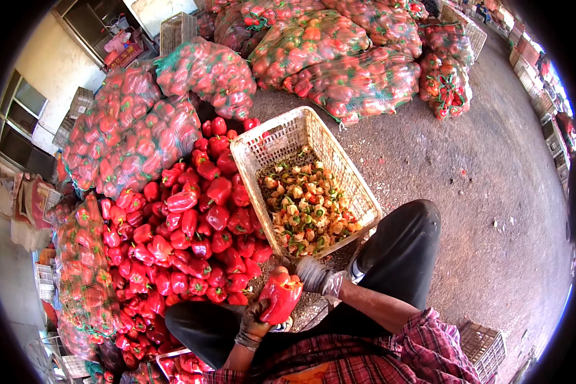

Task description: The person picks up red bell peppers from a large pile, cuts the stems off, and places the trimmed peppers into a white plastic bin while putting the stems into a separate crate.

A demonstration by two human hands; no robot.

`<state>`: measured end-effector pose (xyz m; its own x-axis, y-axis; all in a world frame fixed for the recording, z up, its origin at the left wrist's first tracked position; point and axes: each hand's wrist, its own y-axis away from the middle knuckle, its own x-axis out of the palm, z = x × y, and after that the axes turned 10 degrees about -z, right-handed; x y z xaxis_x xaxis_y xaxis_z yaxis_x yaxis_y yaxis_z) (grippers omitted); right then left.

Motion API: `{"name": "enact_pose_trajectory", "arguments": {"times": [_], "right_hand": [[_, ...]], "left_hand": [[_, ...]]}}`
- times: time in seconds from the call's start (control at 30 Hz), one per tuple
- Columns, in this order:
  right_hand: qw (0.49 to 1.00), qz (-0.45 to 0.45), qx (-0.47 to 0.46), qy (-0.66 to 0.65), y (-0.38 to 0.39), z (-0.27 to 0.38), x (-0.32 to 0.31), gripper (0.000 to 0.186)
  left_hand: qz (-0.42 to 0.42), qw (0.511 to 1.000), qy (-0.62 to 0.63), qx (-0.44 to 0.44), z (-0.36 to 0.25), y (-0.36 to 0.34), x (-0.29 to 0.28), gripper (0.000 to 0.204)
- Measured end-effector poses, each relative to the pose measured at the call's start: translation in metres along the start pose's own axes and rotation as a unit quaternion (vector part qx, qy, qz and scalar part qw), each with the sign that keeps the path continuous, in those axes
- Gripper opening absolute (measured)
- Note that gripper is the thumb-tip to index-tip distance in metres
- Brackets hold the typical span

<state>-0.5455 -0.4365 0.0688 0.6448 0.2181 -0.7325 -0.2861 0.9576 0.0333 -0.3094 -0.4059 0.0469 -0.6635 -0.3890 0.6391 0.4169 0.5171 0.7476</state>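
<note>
My left hand [255, 322], in a worn glove, is wrapped round a red bell pepper [281, 299] held between my knees. The pepper's upper end is cut open, with a ragged edge. Close beside that opening is my right hand [313, 275], in a grey glove, its fingers curled at the near corner of a cream plastic crate [344, 168]. Whatever those fingers hold is hidden. Inside the crate lies a heap of cut-out pepper cores [310, 205] with green stems and pale seeds.
Loose red bell peppers [185, 230] are piled left of the crate. Full mesh sacks of peppers [131, 134] surround the pile, and more sacks [358, 83] lie at the back. Another crate [482, 349] stands behind my right side. Concrete floor [480, 185] stretches away on the right.
</note>
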Motion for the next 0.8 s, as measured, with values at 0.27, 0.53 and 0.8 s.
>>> {"name": "enact_pose_trajectory", "arguments": {"times": [0.27, 0.53, 0.8], "right_hand": [[0.966, -0.187, -0.13, -0.125, 0.007, -0.007, -0.015, 0.059], [0.977, -0.103, 0.032, -0.186, -0.019, 0.036, 0.001, 0.05], [0.983, -0.023, 0.059, -0.172, -0.046, 0.057, 0.044, 0.04]], "left_hand": [[-0.051, 0.97, -0.058, 0.232, -0.017, -0.021, -0.038, 0.04], [0.097, 0.897, -0.364, 0.232, -0.015, -0.028, -0.031, 0.054], [-0.12, 0.347, -0.564, 0.74, 0.025, -0.004, -0.053, 0.056]]}}
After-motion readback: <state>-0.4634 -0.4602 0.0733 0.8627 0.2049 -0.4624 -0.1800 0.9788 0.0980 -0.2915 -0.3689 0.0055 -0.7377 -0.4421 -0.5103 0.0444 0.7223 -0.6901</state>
